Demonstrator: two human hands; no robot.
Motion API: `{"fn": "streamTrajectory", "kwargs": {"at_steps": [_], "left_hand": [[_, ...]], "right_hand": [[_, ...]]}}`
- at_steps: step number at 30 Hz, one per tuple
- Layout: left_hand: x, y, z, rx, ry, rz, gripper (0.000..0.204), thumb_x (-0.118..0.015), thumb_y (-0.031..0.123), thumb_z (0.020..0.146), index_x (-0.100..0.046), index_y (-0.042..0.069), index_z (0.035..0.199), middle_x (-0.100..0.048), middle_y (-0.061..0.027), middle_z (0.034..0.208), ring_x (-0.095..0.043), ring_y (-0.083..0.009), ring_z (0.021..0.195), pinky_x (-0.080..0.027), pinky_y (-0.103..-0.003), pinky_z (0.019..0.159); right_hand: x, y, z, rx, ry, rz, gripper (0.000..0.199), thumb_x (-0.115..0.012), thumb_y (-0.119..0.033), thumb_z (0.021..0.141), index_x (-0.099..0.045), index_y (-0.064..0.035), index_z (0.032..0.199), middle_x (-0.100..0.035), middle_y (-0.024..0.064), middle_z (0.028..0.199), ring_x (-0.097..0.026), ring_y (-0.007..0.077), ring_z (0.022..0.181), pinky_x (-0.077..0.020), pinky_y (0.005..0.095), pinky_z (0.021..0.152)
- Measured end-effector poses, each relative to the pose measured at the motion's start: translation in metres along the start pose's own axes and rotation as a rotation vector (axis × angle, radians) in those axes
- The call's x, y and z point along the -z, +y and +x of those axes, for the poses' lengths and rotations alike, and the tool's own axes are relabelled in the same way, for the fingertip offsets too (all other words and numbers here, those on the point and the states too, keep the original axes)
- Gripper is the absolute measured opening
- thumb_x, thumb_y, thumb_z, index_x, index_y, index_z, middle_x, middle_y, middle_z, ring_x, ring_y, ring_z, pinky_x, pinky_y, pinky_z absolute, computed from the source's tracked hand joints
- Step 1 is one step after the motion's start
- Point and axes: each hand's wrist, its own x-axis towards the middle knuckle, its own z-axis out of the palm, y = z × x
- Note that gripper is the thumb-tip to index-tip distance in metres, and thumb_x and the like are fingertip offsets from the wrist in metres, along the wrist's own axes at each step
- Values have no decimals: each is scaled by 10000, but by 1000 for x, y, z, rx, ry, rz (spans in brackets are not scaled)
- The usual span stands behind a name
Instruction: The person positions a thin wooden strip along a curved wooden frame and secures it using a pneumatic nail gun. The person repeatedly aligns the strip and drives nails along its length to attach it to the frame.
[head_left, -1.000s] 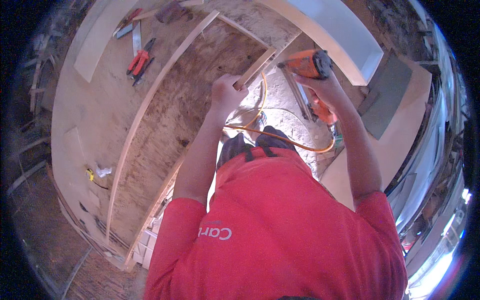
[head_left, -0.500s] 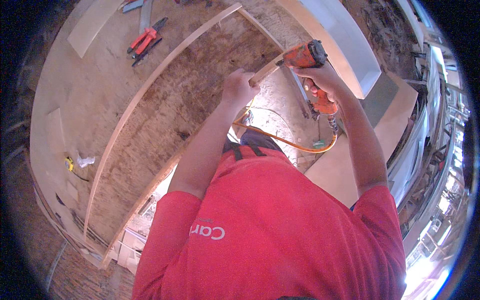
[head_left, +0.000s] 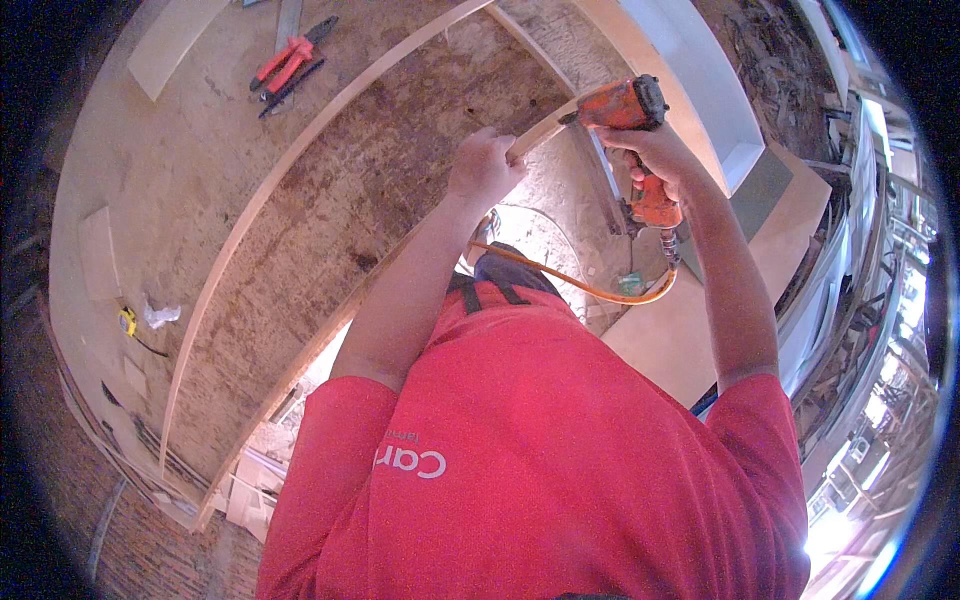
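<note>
My right hand (head_left: 655, 160) is closed round the grip of an orange air nailer (head_left: 618, 103). The nailer's dark nose meets a corner of a wooden frame, where a crosspiece (head_left: 570, 75) joins the near strip. A yellow-orange air hose (head_left: 570, 275) runs from the bottom of its handle toward my waist. My left hand (head_left: 485, 168) is closed round the near wooden strip (head_left: 543, 130), a short way left of the nose. The frame's far strip (head_left: 300, 150) curves across the worktable.
Red-handled pliers (head_left: 290, 62) lie beyond the far strip. A yellow tape measure (head_left: 127, 320) and a crumpled clear scrap (head_left: 160, 313) sit at the left. A white-faced curved panel (head_left: 700, 80) stands at the upper right, with a flat board (head_left: 690, 330) below it.
The view has shifted slightly, so the pliers and tape measure sit a little further left. Both hands keep their grips, and the nailer's nose stays at the frame corner.
</note>
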Motion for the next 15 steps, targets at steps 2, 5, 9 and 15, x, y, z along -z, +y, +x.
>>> {"fn": "streamTrajectory", "kwargs": {"at_steps": [2,5,9,15], "left_hand": [[2,2,0,4,-2,-11,253,-744,213,761,-743,12,916,-654,-213,887,-666,-410,878,-552,-511,820],[1,4,-2,0,17,-33,247,-746,216,766,-735,11,904,-650,-213,884,-665,-411,880,-551,-512,820],[-1,3,-2,17,9,-26,251,-740,215,770,-736,8,911,-650,-218,892,-666,-410,882,-552,-510,823],[-4,-1,0,-13,34,-15,229,-729,207,770,-733,14,893,-651,-213,885,-666,-408,878,-552,-514,814]], "right_hand": [[-1,-5,-4,-16,-5,29,265,-805,-327,905,-719,-144,1077,-469,-65,613,-385,62,464,-301,246,456],[0,-6,-1,-39,11,28,259,-795,-311,911,-713,-136,1084,-470,-66,614,-390,63,470,-316,248,456],[2,-3,3,10,-64,42,252,-779,-288,915,-708,-117,1086,-492,-58,616,-401,62,458,-341,260,445],[-4,-2,-2,31,21,-26,281,-792,-300,896,-705,-104,1079,-527,-48,622,-427,66,428,-341,265,424]]}}
